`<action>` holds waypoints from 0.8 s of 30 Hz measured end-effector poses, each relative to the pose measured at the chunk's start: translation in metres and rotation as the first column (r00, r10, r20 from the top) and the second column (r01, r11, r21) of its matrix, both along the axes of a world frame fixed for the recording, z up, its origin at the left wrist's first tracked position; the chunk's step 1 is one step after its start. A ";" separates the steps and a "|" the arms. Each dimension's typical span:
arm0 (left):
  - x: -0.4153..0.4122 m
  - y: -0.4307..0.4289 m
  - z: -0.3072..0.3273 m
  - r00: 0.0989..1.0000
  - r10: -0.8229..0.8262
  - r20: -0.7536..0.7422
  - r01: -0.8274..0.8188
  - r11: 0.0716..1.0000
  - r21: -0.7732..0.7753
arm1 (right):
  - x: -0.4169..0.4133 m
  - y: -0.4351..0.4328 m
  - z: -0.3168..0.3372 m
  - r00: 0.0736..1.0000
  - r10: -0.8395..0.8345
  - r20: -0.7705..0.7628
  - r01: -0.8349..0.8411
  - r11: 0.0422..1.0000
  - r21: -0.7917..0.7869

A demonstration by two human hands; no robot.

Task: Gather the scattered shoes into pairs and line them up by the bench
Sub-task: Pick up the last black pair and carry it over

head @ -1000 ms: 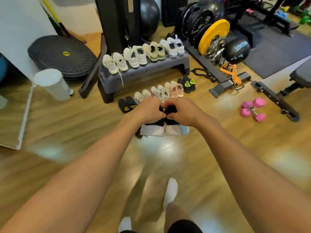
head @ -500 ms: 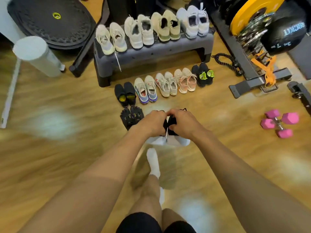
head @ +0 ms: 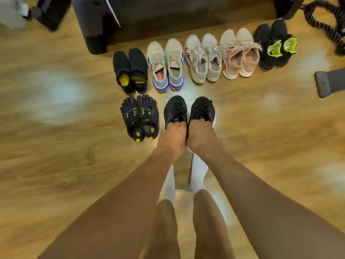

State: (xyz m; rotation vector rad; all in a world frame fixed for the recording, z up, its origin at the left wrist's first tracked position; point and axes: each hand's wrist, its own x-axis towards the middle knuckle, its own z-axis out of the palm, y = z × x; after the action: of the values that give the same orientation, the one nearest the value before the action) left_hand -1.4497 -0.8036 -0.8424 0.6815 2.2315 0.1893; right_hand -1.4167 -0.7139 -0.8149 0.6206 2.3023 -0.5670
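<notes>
Both hands are busy here. The left hand (head: pixel 172 137) has its fingers curled into the heel opening of the left black sneaker (head: pixel 175 109), and the right hand (head: pixel 201 135) grips the heel of the right black sneaker (head: pixel 203 108) the same way. The two sit side by side, almost touching, toes pointing at the bench (head: pixel 168 14). They're in a second row, just right of the black toe shoes (head: pixel 139 120). Can't tell if the soles are fully down on the wood floor (head: pixel 56 165) or not.

In front of them a row of pairs runs along the bench, left to right:
- black slip-ons (head: pixel 130 70) with yellow insoles
- grey-and-blue runners (head: pixel 165 66)
- grey trainers (head: pixel 203 57) with a red mark
- peach trainers (head: pixel 239 53)
- black-and-green pair (head: pixel 276 45) at the far right

White socks (head: pixel 197 171) show between the forearms. There's a dark coiled rope (head: pixel 324 21) in the top right corner.
</notes>
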 end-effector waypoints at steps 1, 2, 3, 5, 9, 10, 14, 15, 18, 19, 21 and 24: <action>-0.003 0.004 -0.026 1.000 0.018 -0.017 -0.018 1.000 -0.020 | -0.004 0.004 -0.026 0.999 0.031 0.007 -0.031 0.999 -0.008; -0.005 0.007 -0.050 0.999 0.041 -0.023 -0.042 0.999 -0.035 | -0.007 0.008 -0.050 0.999 0.047 0.012 -0.047 0.999 -0.015; -0.007 0.009 -0.074 0.997 0.067 -0.028 -0.068 0.997 -0.040 | -0.009 0.013 -0.072 0.999 0.053 0.006 -0.053 0.998 -0.017; -0.005 0.009 -0.117 0.992 0.108 -0.062 -0.110 0.993 -0.030 | -0.013 0.023 -0.116 0.997 0.074 -0.019 -0.075 0.997 -0.020; -0.003 0.004 -0.193 0.978 0.152 -0.142 -0.153 0.988 -0.002 | -0.019 0.027 -0.193 0.986 0.148 -0.075 -0.151 0.988 -0.038; -0.002 0.002 -0.207 0.977 0.150 -0.150 -0.152 0.988 -0.004 | -0.020 0.026 -0.209 0.982 0.165 -0.091 -0.169 0.985 -0.039; 0.005 -0.007 -0.246 0.988 0.084 -0.133 -0.086 0.996 -0.010 | -0.015 0.020 -0.255 0.968 0.214 -0.129 -0.219 0.976 -0.020; 0.008 -0.008 -0.252 0.989 0.076 -0.125 -0.076 0.997 0.004 | -0.011 0.021 -0.263 0.966 0.218 -0.136 -0.222 0.975 -0.012; 0.017 -0.006 -0.262 0.984 0.043 -0.173 -0.041 0.999 0.014 | -0.002 0.025 -0.276 0.968 0.198 -0.154 -0.200 0.980 0.005; 0.019 -0.005 -0.264 0.978 0.030 -0.205 -0.028 1.000 0.014 | 0.001 0.027 -0.279 0.968 0.195 -0.160 -0.194 0.981 0.017; 0.020 -0.003 -0.266 0.966 0.022 -0.256 -0.012 0.999 0.042 | 0.005 0.030 -0.283 0.968 0.191 -0.163 -0.186 0.982 0.043; 0.020 -0.002 -0.272 0.974 0.034 -0.223 -0.026 0.999 0.041 | 0.007 0.034 -0.285 0.968 0.203 -0.149 -0.198 0.979 0.048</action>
State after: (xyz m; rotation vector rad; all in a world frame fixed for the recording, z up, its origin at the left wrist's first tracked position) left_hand -1.4301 -0.8059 -1.1144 0.7197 2.4607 0.1773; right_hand -1.4096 -0.6802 -1.0996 0.3633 2.4865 -0.4956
